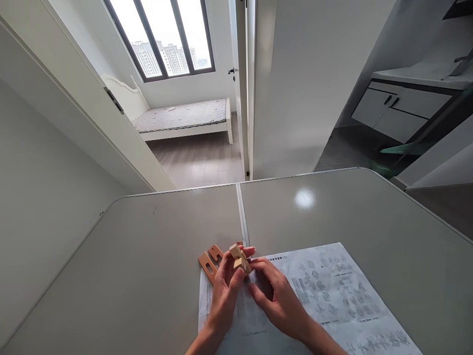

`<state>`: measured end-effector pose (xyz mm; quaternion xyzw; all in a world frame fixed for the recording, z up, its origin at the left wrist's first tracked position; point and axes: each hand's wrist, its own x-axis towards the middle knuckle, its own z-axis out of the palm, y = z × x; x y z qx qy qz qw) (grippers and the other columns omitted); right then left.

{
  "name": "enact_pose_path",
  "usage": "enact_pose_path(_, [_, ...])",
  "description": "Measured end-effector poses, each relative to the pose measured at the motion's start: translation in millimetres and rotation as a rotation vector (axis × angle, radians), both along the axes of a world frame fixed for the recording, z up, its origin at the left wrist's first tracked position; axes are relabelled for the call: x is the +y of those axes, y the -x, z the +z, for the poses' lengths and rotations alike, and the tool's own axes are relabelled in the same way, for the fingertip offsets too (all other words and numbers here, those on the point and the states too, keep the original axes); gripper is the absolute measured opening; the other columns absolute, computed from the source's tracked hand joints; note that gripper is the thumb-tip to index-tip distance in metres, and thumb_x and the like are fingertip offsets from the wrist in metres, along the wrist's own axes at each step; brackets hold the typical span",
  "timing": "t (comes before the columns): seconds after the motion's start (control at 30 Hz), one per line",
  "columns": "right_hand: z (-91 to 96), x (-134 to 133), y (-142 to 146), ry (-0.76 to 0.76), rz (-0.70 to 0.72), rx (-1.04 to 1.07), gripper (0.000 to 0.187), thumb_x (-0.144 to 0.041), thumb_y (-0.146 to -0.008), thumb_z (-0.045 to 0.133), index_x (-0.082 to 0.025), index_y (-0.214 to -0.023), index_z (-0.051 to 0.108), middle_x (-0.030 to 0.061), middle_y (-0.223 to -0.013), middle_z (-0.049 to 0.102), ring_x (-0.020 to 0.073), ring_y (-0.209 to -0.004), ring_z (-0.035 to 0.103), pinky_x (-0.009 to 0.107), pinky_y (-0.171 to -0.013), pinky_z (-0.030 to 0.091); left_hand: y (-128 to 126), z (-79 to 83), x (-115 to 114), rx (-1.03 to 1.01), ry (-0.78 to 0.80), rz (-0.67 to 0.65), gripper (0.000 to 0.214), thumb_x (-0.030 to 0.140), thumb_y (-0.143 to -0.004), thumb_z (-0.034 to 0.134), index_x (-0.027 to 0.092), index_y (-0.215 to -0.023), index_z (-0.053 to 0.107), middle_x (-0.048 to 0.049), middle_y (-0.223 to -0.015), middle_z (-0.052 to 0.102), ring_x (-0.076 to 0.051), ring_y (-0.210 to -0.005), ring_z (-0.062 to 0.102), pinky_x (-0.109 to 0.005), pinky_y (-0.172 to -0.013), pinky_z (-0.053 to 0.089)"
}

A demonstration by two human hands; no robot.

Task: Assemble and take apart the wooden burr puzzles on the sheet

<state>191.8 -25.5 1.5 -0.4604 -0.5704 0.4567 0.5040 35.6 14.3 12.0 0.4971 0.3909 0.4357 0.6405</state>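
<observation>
My left hand (224, 295) is closed around a small cluster of pale wooden puzzle blocks (238, 263), with the thumb in front and the fingers behind. The blocks sit at angles to each other, and part of them is hidden by the fingers. Just to the right, my right hand (278, 299) is curved with its thumb and forefinger apart. Its fingertips reach the right side of the blocks; whether they touch I cannot tell. Behind my left hand lie reddish-brown slotted wooden pieces (207, 265), partly covered by that hand.
A printed sheet with puzzle drawings (328, 296) lies under my hands on the grey table (148, 276). A metal seam (241, 209) crosses the tabletop. Beyond the table are a doorway, a bed (185, 116) and a window; a white cabinet (401, 106) stands at the right.
</observation>
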Motion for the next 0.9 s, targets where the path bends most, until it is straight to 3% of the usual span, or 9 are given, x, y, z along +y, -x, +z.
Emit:
enact_pose_path(0.13, [-1.3, -0.1, 0.3, 0.014, 0.004, 0.024, 0.021, -0.032, -0.106, 0.059, -0.026, -0.124, 0.069, 0.0105, -0.124, 0.068, 0.0288, -0.113, 0.063, 0.039, -0.099, 0.050, -2.3, 4.0, -2.0, -0.019, -0.047, -0.079, 0.061, 0.064, -0.092, 0.071, 0.022, -0.136, 0.062, -0.0151, -0.145, 0.067, -0.036, -0.136, 0.061, -0.050, -0.114, 0.053])
enact_pose_path(0.27, [-2.4, 0.3, -1.4, 0.001, 0.008, 0.034, 0.026, -0.039, -0.108, 0.054, -0.024, -0.121, 0.072, 0.0125, -0.120, 0.069, 0.0296, -0.112, 0.063, 0.040, -0.096, 0.051, -3.1, 6.0, -4.8, -0.001, -0.080, -0.149, 0.061, 0.057, -0.092, 0.074, 0.022, -0.140, 0.059, -0.0156, -0.146, 0.066, -0.036, -0.138, 0.059, -0.052, -0.121, 0.046])
enact_pose_path(0.63, [1.2, -1.4, -5.6, 0.058, 0.043, 0.101, 0.036, -0.048, -0.110, 0.047, -0.022, -0.113, 0.072, 0.0108, -0.116, 0.068, 0.0288, -0.114, 0.060, 0.041, -0.102, 0.047, -0.8, 3.8, -5.5, 0.041, -0.121, -0.164, 0.063, 0.057, -0.091, 0.075, 0.020, -0.140, 0.060, -0.0164, -0.140, 0.069, -0.037, -0.134, 0.063, -0.051, -0.119, 0.047])
enact_pose_path(0.8, [6.4, -0.2, -8.7, 0.131, 0.091, 0.191, 0.044, -0.057, -0.107, 0.048, -0.022, -0.091, 0.070, 0.0061, -0.098, 0.064, 0.0252, -0.098, 0.059, 0.037, -0.095, 0.047, -1.4, 3.2, -6.4, 0.026, -0.094, -0.168, 0.061, 0.058, -0.091, 0.074, 0.020, -0.138, 0.061, -0.0168, -0.140, 0.069, -0.037, -0.131, 0.064, -0.051, -0.117, 0.049])
enact_pose_path(0.9, [0.0, 0.3, -9.4, 0.237, 0.158, 0.346, 0.049, -0.061, -0.105, 0.052, -0.021, -0.079, 0.063, 0.0022, -0.081, 0.056, 0.0187, -0.076, 0.051, 0.030, -0.076, 0.045, -3.2, 2.6, -6.9, 0.004, -0.058, -0.174, 0.067, 0.064, -0.089, 0.073, 0.020, -0.138, 0.061, -0.0192, -0.143, 0.067, -0.038, -0.126, 0.067, -0.049, -0.105, 0.058])
